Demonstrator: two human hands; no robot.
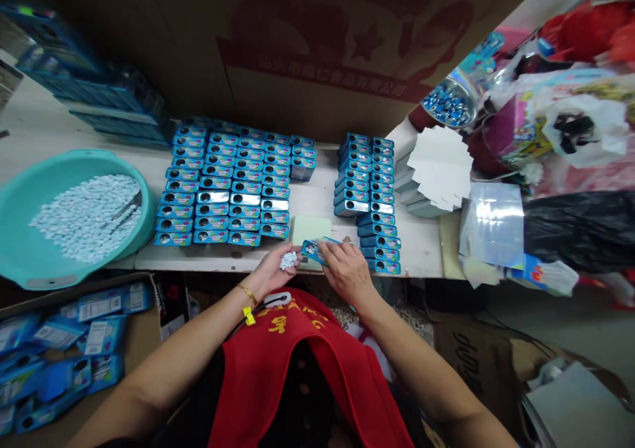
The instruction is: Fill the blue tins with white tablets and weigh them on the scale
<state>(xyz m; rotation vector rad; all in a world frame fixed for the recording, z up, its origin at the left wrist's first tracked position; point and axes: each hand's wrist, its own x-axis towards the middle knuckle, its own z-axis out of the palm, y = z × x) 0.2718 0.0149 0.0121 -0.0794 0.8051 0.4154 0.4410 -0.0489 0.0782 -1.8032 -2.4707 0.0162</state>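
Note:
A small heap of white candies (288, 260) lies in the cupped palm of my left hand (274, 269), close to the table's front edge. My right hand (348, 269) grips a small blue box (313, 249) by its right part, tilted so that the round hole in its end shows, with white pieces visible at it. The box's left end is just beside the fingertips of my left hand. Under the box lies a pale yellow-green pad (311, 228). Rows of similar blue boxes (245, 190) stand to the left, more blue boxes (380, 216) to the right.
A turquoise basin (146, 216) with white candies and a scoop stands at the left. Below it is a carton (143, 315) of blue boxes. White card sheets (439, 170) and a bowl of shiny blue pieces (449, 102) are at the right. A large cardboard box (317, 44) blocks the back.

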